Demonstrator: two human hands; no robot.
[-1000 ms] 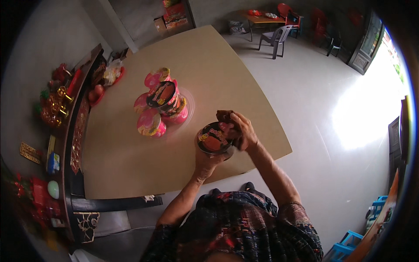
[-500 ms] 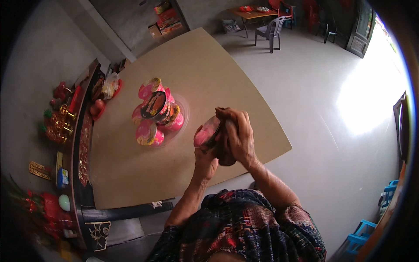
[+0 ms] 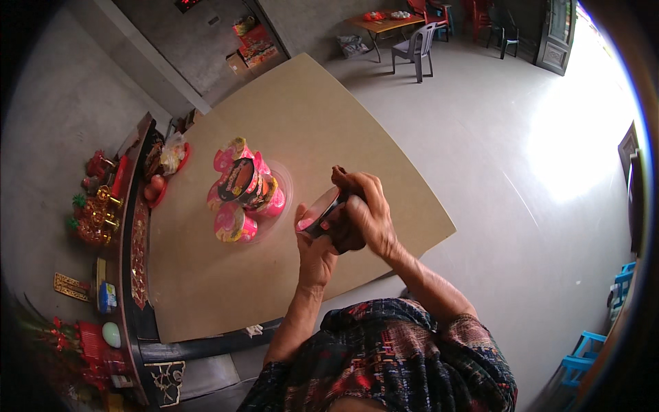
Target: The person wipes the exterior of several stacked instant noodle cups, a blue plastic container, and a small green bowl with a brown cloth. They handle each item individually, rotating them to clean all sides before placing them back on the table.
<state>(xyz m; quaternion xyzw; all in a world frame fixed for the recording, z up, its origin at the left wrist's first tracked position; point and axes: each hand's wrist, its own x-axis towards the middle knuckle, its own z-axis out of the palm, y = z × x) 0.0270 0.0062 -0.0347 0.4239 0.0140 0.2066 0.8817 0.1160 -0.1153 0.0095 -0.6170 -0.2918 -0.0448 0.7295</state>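
Note:
My left hand [image 3: 314,261] grips a black and pink food cup [image 3: 320,206] from below and the side, tilting it above the near right part of the table. Its round pinkish end faces up and left. My right hand [image 3: 371,213] is closed around a dark brown cloth [image 3: 349,240] and presses it against the cup's side. The fingers and cloth hide much of the cup. To the left, several pink cups [image 3: 233,224] stand grouped on a round clear plate [image 3: 287,189], and a black cup [image 3: 239,180] lies tilted on top of them.
The tan table [image 3: 329,113] spreads beneath my hands. Along its left side runs a dark altar shelf [image 3: 130,213] with red and gold ornaments. A red dish of round fruit [image 3: 155,187] is at its far end. Farther off are a grey chair [image 3: 415,51] and a wooden table [image 3: 384,26].
The cup has turned in my left hand, so more of its dark side shows. My right hand has shifted slightly with the cloth. The view has moved a little.

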